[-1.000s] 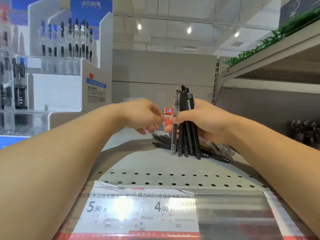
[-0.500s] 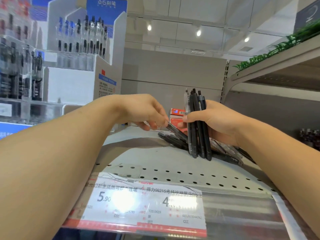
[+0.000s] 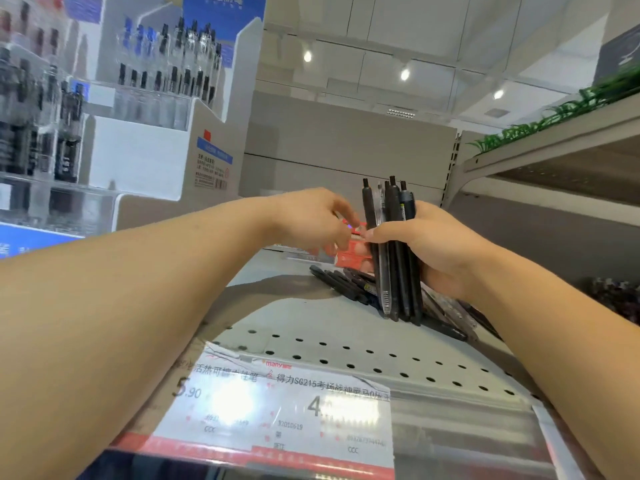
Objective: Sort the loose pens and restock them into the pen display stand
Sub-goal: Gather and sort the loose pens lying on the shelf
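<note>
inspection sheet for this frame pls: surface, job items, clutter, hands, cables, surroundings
Surface: grey perforated metal shelf, price-label strip along its front edge.
Job's things: upright bundle of black pens in right hand; loose black pens lying on shelf; white cardboard pen display stand at left, stocked.
Clutter: small red box behind the hands.
Grippers: right hand grips the bundle; left hand has curled fingers beside it, contents unclear.
Cables: nothing seen.
Surroundings: neighbouring shelf with green artificial grass trim at right; ceiling spotlights.
</note>
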Action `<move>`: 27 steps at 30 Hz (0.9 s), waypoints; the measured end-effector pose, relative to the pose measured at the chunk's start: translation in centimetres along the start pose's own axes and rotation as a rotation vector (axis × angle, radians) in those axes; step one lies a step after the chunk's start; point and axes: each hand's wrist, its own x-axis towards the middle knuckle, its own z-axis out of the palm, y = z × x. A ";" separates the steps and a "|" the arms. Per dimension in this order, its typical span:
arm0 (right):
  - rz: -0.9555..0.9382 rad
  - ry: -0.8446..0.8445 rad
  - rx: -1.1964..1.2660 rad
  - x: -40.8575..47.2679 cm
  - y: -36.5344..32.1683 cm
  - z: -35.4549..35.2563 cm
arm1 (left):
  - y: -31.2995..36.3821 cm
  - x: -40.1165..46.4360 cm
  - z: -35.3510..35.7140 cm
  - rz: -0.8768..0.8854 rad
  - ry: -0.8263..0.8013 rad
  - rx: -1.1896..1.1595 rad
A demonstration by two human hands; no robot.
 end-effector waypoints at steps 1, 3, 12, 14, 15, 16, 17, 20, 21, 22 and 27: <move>0.000 0.005 0.005 -0.1 -0.1 0.0 | -0.1 0.2 0.7 -0.015 -0.073 0.177; -0.002 0.020 -0.005 -0.2 -0.2 0.2 | -0.2 0.7 2.1 -0.062 -0.213 0.422; 0.047 -0.006 0.025 -0.5 -0.5 0.0 | -2.4 1.1 1.0 -0.201 -0.230 0.560; 0.055 0.016 0.052 -0.6 -0.6 0.1 | -3.0 0.8 0.6 -0.302 -0.241 0.534; 0.059 0.020 0.072 -0.6 -0.7 0.2 | -3.1 0.7 0.4 -0.359 -0.248 0.518; 0.064 0.021 0.088 -0.6 -0.7 0.3 | -3.1 0.6 0.2 -0.402 -0.251 0.502; 0.072 0.025 0.098 -0.6 -0.7 0.4 | -3.1 0.6 0.0 -0.426 -0.244 0.477; 0.092 0.053 0.118 -0.6 -0.8 0.4 | -2.8 0.8 -0.3 -0.384 -0.117 0.294; 0.086 0.068 0.130 -0.6 -0.8 0.3 | -2.7 1.0 -0.5 -0.339 -0.051 0.193; 0.080 0.085 0.150 -0.6 -0.8 0.2 | -2.5 1.0 -0.6 -0.286 -0.002 0.073; 0.099 0.114 0.209 -0.2 -0.5 -0.1 | -0.6 -0.1 -0.5 -0.036 -0.052 -0.243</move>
